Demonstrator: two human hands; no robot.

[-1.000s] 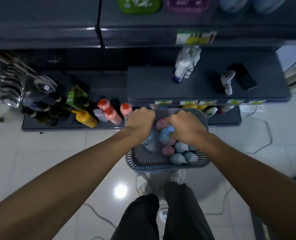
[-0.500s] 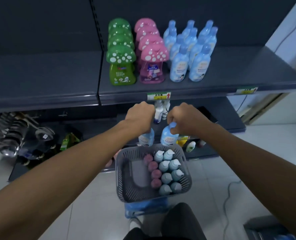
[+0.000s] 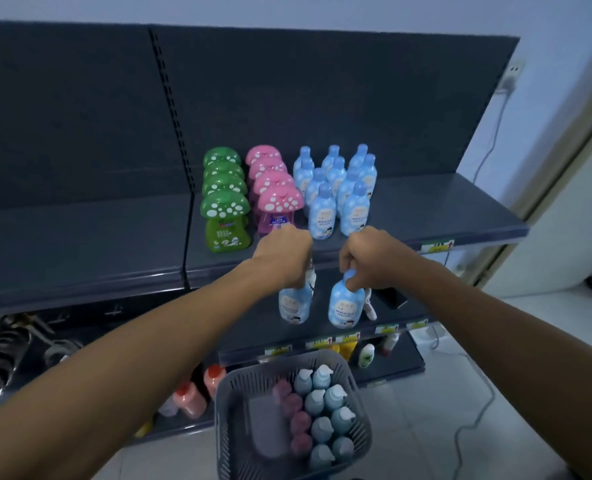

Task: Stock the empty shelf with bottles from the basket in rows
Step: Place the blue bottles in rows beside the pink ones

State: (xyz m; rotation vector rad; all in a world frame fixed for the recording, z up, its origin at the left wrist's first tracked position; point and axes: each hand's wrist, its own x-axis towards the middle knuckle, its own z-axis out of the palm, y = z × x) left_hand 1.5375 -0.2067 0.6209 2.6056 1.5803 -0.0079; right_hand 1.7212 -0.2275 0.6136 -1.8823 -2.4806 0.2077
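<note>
Your left hand [image 3: 284, 258] holds the left bottle [image 3: 293, 306], your right hand [image 3: 370, 258] the right bottle [image 3: 345, 306], side by side before the shelf [image 3: 443, 209] and its rows [image 3: 322, 209]; the basket [image 3: 239, 410] sits below.

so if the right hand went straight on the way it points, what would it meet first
Probably the front blue bottle of the rightmost row on the shelf, just beyond the right hand. Depth is unclear; its held bottle might meet the shelf edge first.
</note>
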